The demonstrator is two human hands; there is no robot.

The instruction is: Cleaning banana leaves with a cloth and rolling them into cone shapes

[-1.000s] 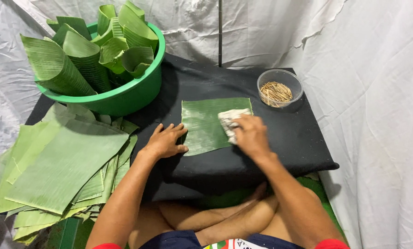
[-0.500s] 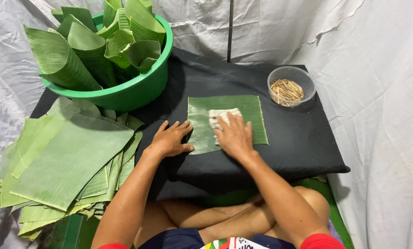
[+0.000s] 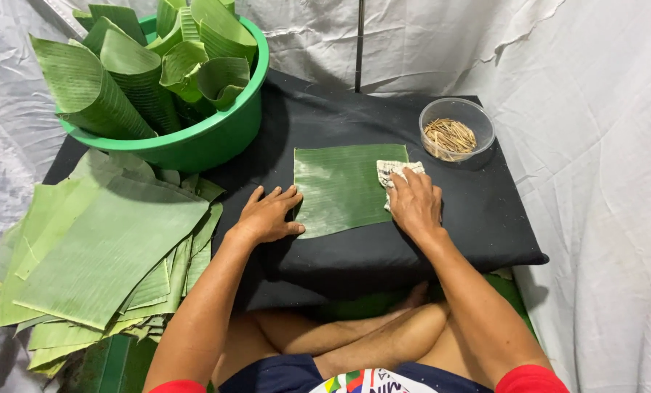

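**Thin leaf, light touch**

The flat rectangular green banana leaf piece lies on the black padded surface, and everything else sits around it. Your left hand rests spread and flat, fingertips pinning the leaf's left edge. Your right hand presses a small crumpled patterned cloth onto its right edge. The leaf looks light, pliable and likely to split along its ribs, so lift it by opposite edges.

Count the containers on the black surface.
2. A green basin of rolled leaves sits at the far left; a clear bowl of small sticks sits at the far right. None seems hidden.
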